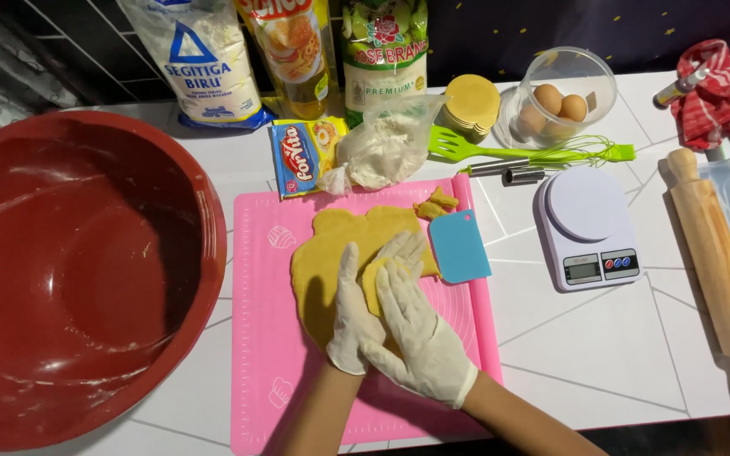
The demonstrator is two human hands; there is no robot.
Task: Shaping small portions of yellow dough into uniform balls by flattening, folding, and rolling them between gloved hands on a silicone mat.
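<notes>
Under both gloved hands, on a pink mat [255, 338], lies a flattened sheet of yellow dough [331, 245], smooth, uneven at its edge. The left hand [355, 317] and right hand [416, 329] lie flat, fingers spread, overlapping, pressing a small dough piece [373, 283]. Just beyond their fingertips rests a blue scraper [460, 247]; dough scraps [437, 203] sit farther off.

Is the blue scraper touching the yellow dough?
Touching. The head view shows the blue scraper with its left edge against the right edge of the flat yellow dough, with no pink mat visible between them there.
</notes>
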